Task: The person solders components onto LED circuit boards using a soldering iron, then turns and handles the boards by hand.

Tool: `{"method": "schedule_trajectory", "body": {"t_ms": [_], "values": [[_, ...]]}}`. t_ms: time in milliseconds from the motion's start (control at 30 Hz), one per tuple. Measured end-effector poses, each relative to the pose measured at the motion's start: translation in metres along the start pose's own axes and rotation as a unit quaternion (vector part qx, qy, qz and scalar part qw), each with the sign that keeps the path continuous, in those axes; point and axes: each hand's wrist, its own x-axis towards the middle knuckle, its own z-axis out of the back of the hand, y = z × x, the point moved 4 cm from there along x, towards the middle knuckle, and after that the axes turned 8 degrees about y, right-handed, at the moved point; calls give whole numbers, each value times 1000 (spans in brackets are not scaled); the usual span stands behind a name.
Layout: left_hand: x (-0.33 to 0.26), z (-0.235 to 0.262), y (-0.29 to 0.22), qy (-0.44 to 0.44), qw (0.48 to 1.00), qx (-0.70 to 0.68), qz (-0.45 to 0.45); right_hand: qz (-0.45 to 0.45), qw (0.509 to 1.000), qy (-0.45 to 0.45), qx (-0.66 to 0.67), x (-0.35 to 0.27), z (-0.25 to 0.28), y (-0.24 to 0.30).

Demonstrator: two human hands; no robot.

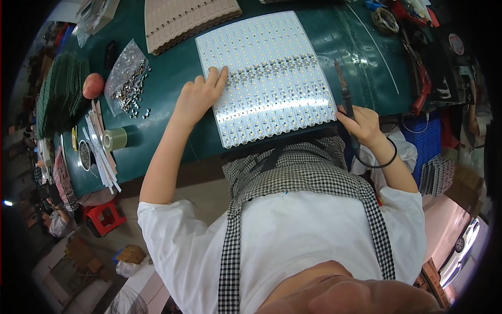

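A white panel of LED circuit-board strips (261,47), dotted with small yellow chips, lies at the near edge of the green table. My left hand (198,97) rests at its left edge, the foremost fingers stretched onto the board and the others bent. A soldering iron (346,97) with a black handle is in my right hand (362,124), its brown tip pointing up and away, beside the panel's right edge. The fingers of that hand are wrapped around the handle, close to the panel's near right corner. The iron's tip is apart from the board.
A stack of brown boards (188,21) lies behind the panel. To the left are a bag of small metal parts (125,83), a red apple (93,86), a tape roll (115,139) and green boards (60,94). A coil in a holder (385,21) sits far right.
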Motion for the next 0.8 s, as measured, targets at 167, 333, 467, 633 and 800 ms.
{"method": "schedule_trajectory", "body": {"t_ms": [167, 333, 467, 633, 800], "values": [[1, 1, -1, 23, 1000, -6, 4, -1, 1000, 0, 4, -1, 0, -1], [-2, -1, -1, 26, 999, -21, 9, 2, 1000, -7, 13, -2, -3, -1], [-2, -1, -2, 39, 999, -25, 8, -1, 1000, -6, 14, -2, -3, -1], [-1, -1, -2, 40, 999, -24, 15, 6, 1000, 7, -5, 0, 0, 0], [-7, 12, 6, 5, 993, -97, 67, 19, 999, 33, -10, 1, 0, 2]]}}
